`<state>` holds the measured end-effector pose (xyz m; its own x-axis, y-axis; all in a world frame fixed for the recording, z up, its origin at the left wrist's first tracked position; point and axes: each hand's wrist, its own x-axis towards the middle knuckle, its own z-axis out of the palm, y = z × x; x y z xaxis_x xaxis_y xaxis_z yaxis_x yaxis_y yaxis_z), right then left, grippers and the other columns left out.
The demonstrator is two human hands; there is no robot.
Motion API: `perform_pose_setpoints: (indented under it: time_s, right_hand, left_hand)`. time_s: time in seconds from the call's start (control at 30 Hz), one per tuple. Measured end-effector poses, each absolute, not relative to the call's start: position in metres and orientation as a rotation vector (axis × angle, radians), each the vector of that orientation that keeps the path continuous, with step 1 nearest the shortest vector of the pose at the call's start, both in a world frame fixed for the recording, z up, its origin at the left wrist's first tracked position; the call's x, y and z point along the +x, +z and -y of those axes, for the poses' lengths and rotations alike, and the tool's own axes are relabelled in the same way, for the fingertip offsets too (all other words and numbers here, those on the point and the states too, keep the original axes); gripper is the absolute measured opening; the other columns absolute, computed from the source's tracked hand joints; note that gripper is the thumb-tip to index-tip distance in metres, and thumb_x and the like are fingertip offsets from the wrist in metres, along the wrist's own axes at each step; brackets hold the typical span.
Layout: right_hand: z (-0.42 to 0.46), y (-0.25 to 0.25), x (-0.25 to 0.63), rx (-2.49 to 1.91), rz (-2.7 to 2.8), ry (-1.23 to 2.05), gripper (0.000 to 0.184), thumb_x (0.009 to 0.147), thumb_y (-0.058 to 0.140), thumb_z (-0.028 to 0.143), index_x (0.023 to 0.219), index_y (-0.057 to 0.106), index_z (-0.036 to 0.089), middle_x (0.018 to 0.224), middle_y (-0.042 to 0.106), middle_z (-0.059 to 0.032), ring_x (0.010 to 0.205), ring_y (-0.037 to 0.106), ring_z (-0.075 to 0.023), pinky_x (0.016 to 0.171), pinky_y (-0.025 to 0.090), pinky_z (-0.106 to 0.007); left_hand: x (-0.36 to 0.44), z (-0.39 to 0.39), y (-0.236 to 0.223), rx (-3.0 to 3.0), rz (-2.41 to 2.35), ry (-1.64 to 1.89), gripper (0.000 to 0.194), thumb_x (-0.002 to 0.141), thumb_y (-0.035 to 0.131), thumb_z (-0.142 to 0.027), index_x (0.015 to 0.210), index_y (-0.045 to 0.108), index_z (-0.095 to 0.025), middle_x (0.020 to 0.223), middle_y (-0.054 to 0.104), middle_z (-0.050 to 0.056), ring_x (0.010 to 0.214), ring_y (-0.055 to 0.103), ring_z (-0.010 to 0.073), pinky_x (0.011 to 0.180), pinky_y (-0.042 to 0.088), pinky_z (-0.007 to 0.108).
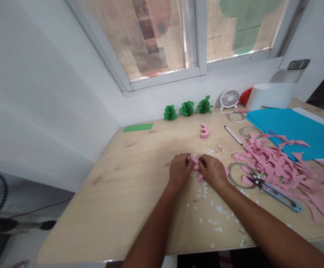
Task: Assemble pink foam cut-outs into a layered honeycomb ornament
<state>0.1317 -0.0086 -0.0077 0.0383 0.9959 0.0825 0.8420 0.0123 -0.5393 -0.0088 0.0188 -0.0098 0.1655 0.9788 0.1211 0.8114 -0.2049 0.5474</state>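
Head view, the clock centred on the small pink piece: nearest, at six, the front edge of the worktop passes below the forearms, and tiny white scraps are strewn from there upward. Left hand and right hand are both nearly closed, thumbs and fingertips pinching the pink piece between them; whether it touches the wood I cannot tell. From nine round to seven, a broad stretch of wood grain runs to the left edge, giving the left arm room. Between three and four, crowding the right forearm, snips overlap a thin ring, any marking on them too small to read, beside heaped pink offcuts. A white pen lies at two, blue sheets nearer three. Just past twelve sits a curved pink stack; at ten, a green sheet. Farther, three green paper shapes line the wall from eleven to twelve, a small white fan at one. Pictures at the window are too blurred to read.
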Motion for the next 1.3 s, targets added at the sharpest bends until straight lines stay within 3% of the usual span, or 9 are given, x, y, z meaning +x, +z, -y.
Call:
perform_pose_setpoints:
  time_s: [0.33, 0.57, 0.93, 1.3]
  right_hand:
    - [0.01, -0.008, 0.132, -1.864, 1.833, 0.475, 0.018, 0.085, 0.052, 0.023, 0.093, 0.068, 0.021, 0.086, 0.073, -0.0055, 0.079, 0.064, -0.0187, 0.062, 0.036, -0.026]
    - [0.012, -0.005, 0.133, -1.828, 1.823, 0.502, 0.018, 0.085, 0.052, 0.022, 0.094, 0.068, 0.021, 0.086, 0.073, -0.0053, 0.08, 0.065, -0.0189, 0.064, 0.037, -0.025]
    - [0.015, -0.002, 0.133, -1.794, 1.842, 0.496, 0.019, 0.087, 0.049, 0.029, 0.088, 0.067, 0.022, 0.078, 0.072, -0.0019, 0.072, 0.064, -0.0173, 0.06, 0.037, -0.024]
    - [0.014, -0.004, 0.132, -1.78, 1.863, 0.448, 0.019, 0.086, 0.049, 0.03, 0.085, 0.067, 0.023, 0.072, 0.07, -0.001, 0.065, 0.062, -0.0163, 0.057, 0.035, -0.024]
  left_hand:
    - [-0.011, -0.018, -0.007, 2.073, -1.696, 0.67, 0.025, 0.073, 0.058, -0.012, 0.095, 0.069, -0.018, 0.097, 0.068, 0.008, 0.099, 0.056, 0.0242, 0.088, 0.04, 0.037]
    - [-0.014, -0.018, -0.009, 1.935, -1.603, 0.791, 0.024, 0.072, 0.058, -0.011, 0.093, 0.067, -0.018, 0.097, 0.07, 0.005, 0.096, 0.06, 0.0213, 0.089, 0.043, 0.036]
    - [-0.015, -0.019, -0.017, 1.636, -1.33, 1.02, 0.024, 0.069, 0.058, -0.01, 0.09, 0.065, -0.017, 0.083, 0.07, 0.002, 0.077, 0.065, 0.0151, 0.071, 0.052, 0.026]
    - [-0.014, -0.019, -0.016, 1.356, -1.119, 1.079, 0.027, 0.064, 0.068, -0.018, 0.091, 0.065, -0.014, 0.074, 0.071, 0.004, 0.069, 0.067, 0.0167, 0.064, 0.052, 0.027]
